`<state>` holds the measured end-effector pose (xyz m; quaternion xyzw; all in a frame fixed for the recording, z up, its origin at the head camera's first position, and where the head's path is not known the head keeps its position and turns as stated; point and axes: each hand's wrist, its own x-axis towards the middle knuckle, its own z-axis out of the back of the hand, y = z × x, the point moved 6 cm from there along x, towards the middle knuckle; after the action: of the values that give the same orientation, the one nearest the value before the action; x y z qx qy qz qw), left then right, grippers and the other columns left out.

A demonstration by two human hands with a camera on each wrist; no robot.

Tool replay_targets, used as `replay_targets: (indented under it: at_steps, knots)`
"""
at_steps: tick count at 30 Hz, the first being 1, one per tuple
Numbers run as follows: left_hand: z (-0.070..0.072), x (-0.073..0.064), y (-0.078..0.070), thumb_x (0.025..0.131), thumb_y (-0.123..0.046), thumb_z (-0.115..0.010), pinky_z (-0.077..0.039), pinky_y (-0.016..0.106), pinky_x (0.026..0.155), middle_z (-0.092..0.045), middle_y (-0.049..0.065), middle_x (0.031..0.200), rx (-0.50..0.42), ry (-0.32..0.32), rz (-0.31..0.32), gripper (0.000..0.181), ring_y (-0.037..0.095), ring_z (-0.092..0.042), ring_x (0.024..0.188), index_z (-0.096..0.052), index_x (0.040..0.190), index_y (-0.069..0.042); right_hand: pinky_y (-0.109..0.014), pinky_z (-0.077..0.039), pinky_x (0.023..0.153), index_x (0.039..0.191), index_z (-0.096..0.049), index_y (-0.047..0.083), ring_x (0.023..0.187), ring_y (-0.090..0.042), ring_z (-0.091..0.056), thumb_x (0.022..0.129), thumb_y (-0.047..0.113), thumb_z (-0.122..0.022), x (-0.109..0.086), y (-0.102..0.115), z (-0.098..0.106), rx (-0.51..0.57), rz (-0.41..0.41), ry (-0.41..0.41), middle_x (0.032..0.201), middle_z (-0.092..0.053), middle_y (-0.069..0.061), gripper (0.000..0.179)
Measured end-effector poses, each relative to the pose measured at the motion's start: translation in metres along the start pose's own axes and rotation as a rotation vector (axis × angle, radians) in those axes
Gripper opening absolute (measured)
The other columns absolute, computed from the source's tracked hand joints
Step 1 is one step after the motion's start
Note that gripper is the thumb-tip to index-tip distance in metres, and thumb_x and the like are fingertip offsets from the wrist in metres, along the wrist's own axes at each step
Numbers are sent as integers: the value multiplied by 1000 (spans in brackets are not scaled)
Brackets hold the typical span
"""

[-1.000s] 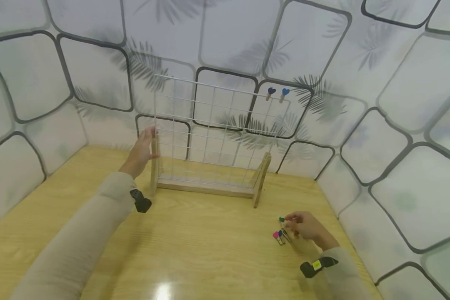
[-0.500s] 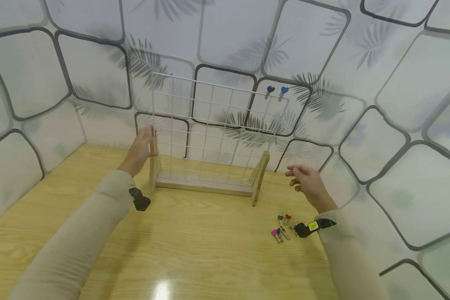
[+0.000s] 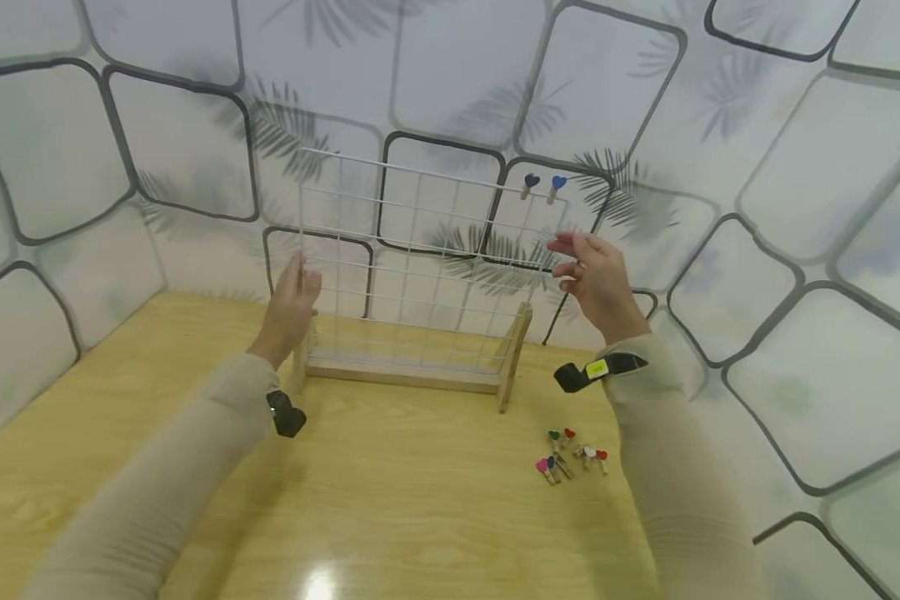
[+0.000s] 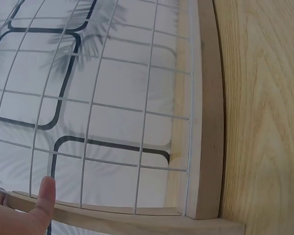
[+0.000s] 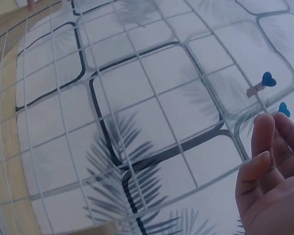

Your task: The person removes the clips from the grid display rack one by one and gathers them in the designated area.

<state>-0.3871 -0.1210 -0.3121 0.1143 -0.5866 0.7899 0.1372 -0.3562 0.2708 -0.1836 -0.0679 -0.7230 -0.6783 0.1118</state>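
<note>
A white wire grid rack (image 3: 412,268) stands upright in a wooden base (image 3: 405,372). My left hand (image 3: 291,307) grips its left side, thumb in front at the wooden post in the left wrist view. Beside the grid's right edge my right hand (image 3: 594,279) is raised, fingers loosely bent, with nothing visible in them. Two small wooden clothespins hang on the top wire near the right corner: one with a dark blue heart (image 3: 532,181), one with a lighter blue heart (image 3: 558,183). In the right wrist view the lighter blue heart (image 5: 284,109) is just behind my fingertips.
Several heart clothespins lie in a loose group on the wooden table (image 3: 390,483), front right of the rack, among them a green one (image 3: 554,437), a pink one (image 3: 543,467) and a red one (image 3: 602,457). Patterned walls (image 3: 810,350) enclose the back and sides.
My right hand has left the clothespins on the table and risen to the grid's right edge. The left hand stays at the rack's left side, its fingers shifted slightly.
</note>
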Motion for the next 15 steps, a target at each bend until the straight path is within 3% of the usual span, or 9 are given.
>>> replay_targets:
  at_steps: [7, 12, 15]
  knots:
    - [2, 3, 3, 101, -58, -19, -39, 58, 101, -5, 21, 159, 45, -3, 17, 76, 50, -46, 116, 6, 156, -10, -24, -43, 51, 120, -55, 1, 65, -16, -57, 104, 27, -44, 21, 29, -27, 56, 66, 13, 117, -58, -8, 32]
    - [0, 4, -2, 103, -54, -16, -38, 57, 102, 1, 19, 160, 21, 30, 15, 74, 48, -41, 120, 9, 155, -8, -23, -43, 52, 114, -60, 5, 66, -15, -58, 103, 25, -46, 36, 50, -36, 35, 104, -1, 121, -55, -8, 27]
    - [-1, 6, -2, 104, -52, -16, -39, 55, 101, 1, 19, 160, 6, 37, 13, 73, 46, -35, 127, 8, 154, -6, -21, -44, 51, 112, -63, 6, 67, -14, -59, 102, 22, -51, 45, 58, -38, -79, 134, -51, 121, -55, -6, 22]
